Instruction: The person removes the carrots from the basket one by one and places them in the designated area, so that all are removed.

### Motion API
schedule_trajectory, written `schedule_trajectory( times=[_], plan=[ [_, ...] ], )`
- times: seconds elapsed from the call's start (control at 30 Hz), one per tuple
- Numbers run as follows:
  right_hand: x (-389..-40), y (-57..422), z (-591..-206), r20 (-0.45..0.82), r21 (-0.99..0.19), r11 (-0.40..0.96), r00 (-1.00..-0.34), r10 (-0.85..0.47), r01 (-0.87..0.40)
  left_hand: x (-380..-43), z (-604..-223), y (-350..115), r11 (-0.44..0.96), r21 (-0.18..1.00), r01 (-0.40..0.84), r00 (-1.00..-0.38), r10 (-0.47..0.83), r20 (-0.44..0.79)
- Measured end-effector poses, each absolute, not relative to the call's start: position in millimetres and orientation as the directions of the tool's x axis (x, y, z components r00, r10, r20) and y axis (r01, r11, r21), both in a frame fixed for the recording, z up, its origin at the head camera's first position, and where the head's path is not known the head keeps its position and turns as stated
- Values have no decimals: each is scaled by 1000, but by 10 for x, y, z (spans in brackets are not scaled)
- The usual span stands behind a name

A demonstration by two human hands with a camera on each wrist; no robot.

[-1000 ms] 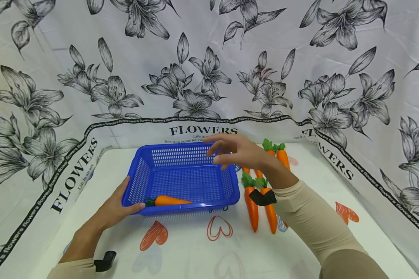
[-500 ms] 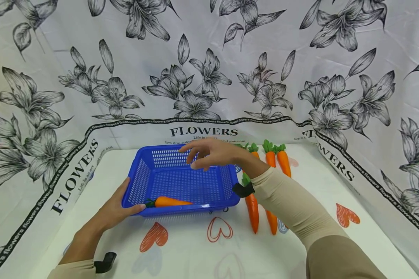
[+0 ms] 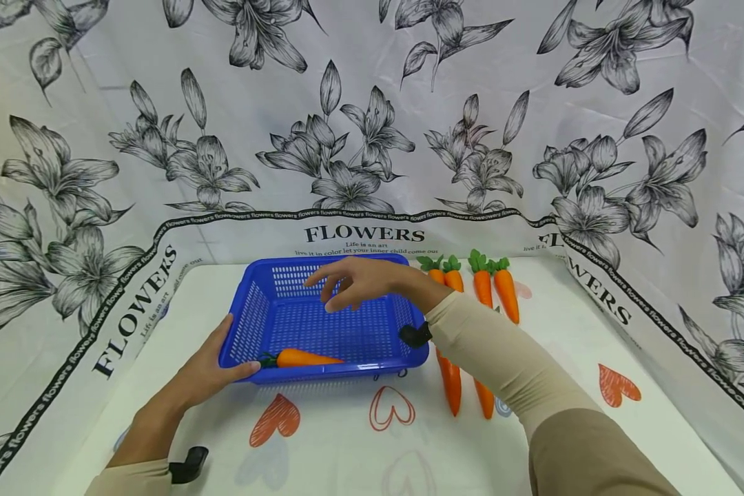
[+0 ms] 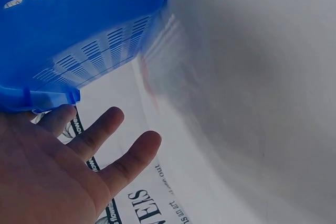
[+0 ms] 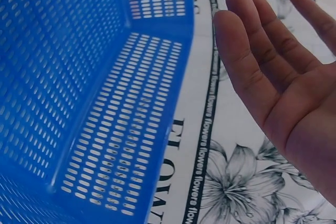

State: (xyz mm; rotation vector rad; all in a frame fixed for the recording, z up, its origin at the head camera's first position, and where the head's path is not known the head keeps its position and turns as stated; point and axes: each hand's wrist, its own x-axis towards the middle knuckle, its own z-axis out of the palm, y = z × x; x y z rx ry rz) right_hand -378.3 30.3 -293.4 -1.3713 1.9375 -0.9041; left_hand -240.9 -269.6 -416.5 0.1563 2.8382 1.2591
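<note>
In the head view, a blue plastic basket (image 3: 372,368) with slotted walls stands on the table. One orange carrot (image 3: 306,358) with a dark green top lies inside it along the front wall. My left hand (image 3: 207,365) holds the basket's front left corner, thumb over the rim. The left wrist view shows several fingers (image 4: 131,163) stretched out beside the basket's outer wall. My right hand (image 3: 359,281) hovers over the basket with loosely bent fingers and nothing in them. In the right wrist view the right palm (image 5: 299,103) faces the camera, apart from the basket wall.
Right of the basket, several carrots lie in two rows: back-row carrots, including a far right carrot (image 3: 505,296), and front-row carrots, including a left carrot (image 3: 450,389) partly behind my right sleeve (image 3: 490,344). A flower-printed cloth (image 3: 372,138) hangs behind the white heart-printed table (image 3: 335,455).
My right hand has moved left from the basket's right end to above its middle, uncovering the back row of carrots. The left hand, basket and carrot inside stay put.
</note>
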Motion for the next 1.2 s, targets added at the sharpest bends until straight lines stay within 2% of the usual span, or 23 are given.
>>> schedule_trajectory(
  times=[0.5,0.8,1.03,1.2],
  plan=[
    [-3953,83,-3229,-139,-729,302,-299,-944,-615,-2400,-4144,-2688,678,732,64,-996,92,1],
    [-3955,-40,-3316,-181,-608,367,-327,-928,-704,-2385,-4142,-2688,681,730,54,-997,82,-3],
    [-3947,-168,-3453,-228,-497,380,-305,-925,-780,-2381,-4160,-2701,669,741,60,-996,86,3],
    [-3947,-222,-3562,-279,-486,404,-301,-912,-775,-2388,-4143,-2677,665,745,59,-996,85,3]
  ],
)
